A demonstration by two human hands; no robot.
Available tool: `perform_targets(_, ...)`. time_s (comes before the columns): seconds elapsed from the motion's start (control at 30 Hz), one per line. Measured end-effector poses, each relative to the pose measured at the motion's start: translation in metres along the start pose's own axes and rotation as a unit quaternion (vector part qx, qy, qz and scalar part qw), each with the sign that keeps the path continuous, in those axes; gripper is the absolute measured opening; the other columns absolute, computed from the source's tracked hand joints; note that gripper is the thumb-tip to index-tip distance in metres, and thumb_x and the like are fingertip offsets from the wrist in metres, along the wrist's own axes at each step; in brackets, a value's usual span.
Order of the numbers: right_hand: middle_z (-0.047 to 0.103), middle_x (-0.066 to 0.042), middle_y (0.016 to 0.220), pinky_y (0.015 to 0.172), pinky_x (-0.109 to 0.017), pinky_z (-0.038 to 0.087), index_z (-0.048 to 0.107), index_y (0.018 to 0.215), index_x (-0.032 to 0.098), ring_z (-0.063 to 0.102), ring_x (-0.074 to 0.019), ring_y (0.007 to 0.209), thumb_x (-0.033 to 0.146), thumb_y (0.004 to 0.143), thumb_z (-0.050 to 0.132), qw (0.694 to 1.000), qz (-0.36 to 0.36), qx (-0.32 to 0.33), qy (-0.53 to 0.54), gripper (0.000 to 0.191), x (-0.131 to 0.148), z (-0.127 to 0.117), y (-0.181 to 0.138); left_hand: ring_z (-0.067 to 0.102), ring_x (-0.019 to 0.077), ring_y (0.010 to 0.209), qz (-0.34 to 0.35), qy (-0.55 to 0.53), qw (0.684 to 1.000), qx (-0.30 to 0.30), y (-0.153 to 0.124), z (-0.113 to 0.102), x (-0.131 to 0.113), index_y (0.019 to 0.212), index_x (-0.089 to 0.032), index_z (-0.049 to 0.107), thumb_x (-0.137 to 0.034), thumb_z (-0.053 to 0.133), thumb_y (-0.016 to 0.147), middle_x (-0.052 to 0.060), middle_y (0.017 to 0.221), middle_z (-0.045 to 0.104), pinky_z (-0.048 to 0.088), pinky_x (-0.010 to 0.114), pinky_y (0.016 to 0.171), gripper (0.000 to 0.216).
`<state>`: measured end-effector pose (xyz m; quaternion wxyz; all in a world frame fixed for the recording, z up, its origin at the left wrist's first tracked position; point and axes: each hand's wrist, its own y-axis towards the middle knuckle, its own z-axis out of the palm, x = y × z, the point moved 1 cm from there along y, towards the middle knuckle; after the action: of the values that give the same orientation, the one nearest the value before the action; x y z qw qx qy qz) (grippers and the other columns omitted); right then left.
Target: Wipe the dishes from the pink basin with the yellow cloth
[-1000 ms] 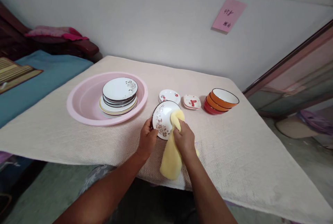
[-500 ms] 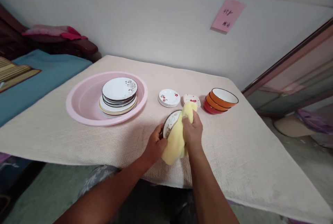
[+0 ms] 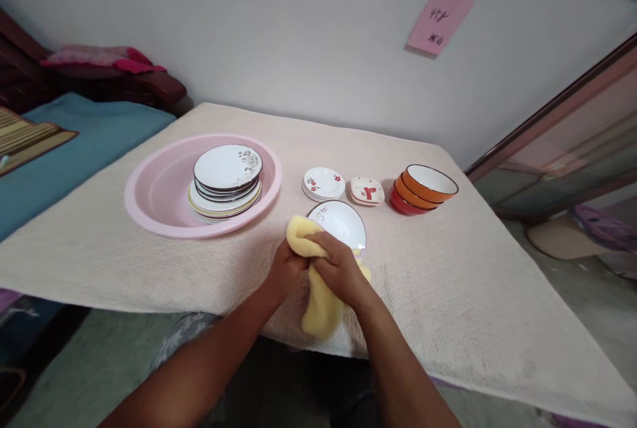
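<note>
- Far left, a blue-green cloth (image 3: 94, 124) covers a flat surface, with a brown-and-tan striped mat (image 3: 30, 139) on it and a pink cushion (image 3: 107, 61) beyond.
- On the left of the cream textured table cover (image 3: 448, 302) sits a pale pink oval plastic basin (image 3: 156, 219). Toward its right side stands a stack of round white plates (image 3: 226, 168); the top one bears a grey flower and a dark rim.
- Right of the basin and nearer, the left hand (image 3: 287, 270) is curled closed on the near-left edge of a dish, its fingertips hidden by cloth.
- That dish, a round white ceramic one with a dark rim (image 3: 344, 222), is at the middle of the scene, its inner face up; whether it touches the cover, I cannot tell.
- A soft yellow cloth (image 3: 321, 312) is bunched over the dish's near-left side and hangs toward the near edge.
- Just beyond the dish is a stack of small round white plates with red flowers (image 3: 324, 182).
- The right hand (image 3: 341, 267) pinches the yellow cloth between thumb and fingers, close against the left hand.
- Farther right are small squarish white dishes with a red motif (image 3: 367, 190), then nested orange and red bowls (image 3: 423, 190).
</note>
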<state>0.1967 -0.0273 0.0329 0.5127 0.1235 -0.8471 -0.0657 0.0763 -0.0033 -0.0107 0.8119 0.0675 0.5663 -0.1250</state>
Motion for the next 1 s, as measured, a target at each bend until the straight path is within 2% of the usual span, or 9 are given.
perform_targets(0.13,0.062,-0.002,0.098,0.086,-0.035,0.046,0.062,0.092,0.023,0.057,-0.0179,0.095,0.006,0.069,0.043,1.000,-0.005,0.021,0.003,0.034,0.001,-0.003,-0.005,0.061,0.0193,0.082,-0.016,-0.023,0.999,-0.022,0.001,-0.004,0.004,0.091,-0.015,0.067,-0.012,0.068,0.058,0.004,0.089,0.068,0.048,0.030,0.074,0.034)
perform_targets(0.5,0.060,-0.002,0.088,0.077,-0.030,0.045,0.057,0.080,0.020,0.056,-0.0158,0.085,0.004,0.069,0.042,0.996,-0.016,0.036,-0.075,0.024,0.005,-0.011,-0.009,0.061,0.0185,0.086,-0.043,-0.071,0.996,-0.014,-0.004,0.006,0.004,0.097,-0.015,0.064,-0.014,0.068,0.061,0.006,0.098,0.066,0.050,0.029,0.074,0.037)
perform_targets(0.63,0.060,-0.003,0.090,0.075,-0.029,0.044,0.056,0.081,0.020,0.055,-0.0165,0.084,0.005,0.070,0.044,0.990,-0.007,0.037,-0.134,0.022,0.003,-0.013,-0.013,0.060,0.0157,0.080,-0.053,-0.111,0.992,-0.037,-0.002,0.007,-0.002,0.098,-0.016,0.060,-0.013,0.063,0.060,0.003,0.095,0.064,0.050,0.026,0.068,0.038)
perform_targets(0.77,0.060,-0.004,0.092,0.075,-0.031,0.042,0.057,0.085,0.020,0.054,-0.0182,0.085,0.008,0.070,0.046,0.974,0.033,0.038,-0.219,0.022,-0.008,-0.015,-0.016,0.058,0.0126,0.075,-0.053,-0.125,0.988,-0.073,0.003,0.003,-0.005,0.100,-0.017,0.057,-0.010,0.058,0.058,0.002,0.096,0.062,0.048,0.024,0.062,0.043)
perform_targets(0.87,0.060,-0.006,0.092,0.076,-0.033,0.042,0.059,0.090,0.020,0.055,-0.0209,0.087,0.012,0.071,0.045,0.963,0.076,-0.010,-0.260,0.025,-0.025,-0.021,-0.014,0.058,0.0138,0.077,-0.062,-0.112,0.987,-0.094,0.005,0.001,-0.004,0.102,-0.018,0.056,-0.011,0.056,0.058,0.003,0.100,0.061,0.049,0.026,0.063,0.045)
perform_targets(1.0,0.062,-0.006,0.088,0.075,-0.035,0.044,0.061,0.095,0.019,0.056,-0.0219,0.083,0.018,0.073,0.044,0.951,0.149,-0.136,-0.235,0.028,-0.047,-0.031,-0.009,0.058,0.0173,0.086,-0.055,-0.085,0.992,-0.078,0.004,0.001,-0.002,0.103,-0.019,0.055,-0.010,0.053,0.060,0.003,0.103,0.060,0.050,0.028,0.067,0.044)
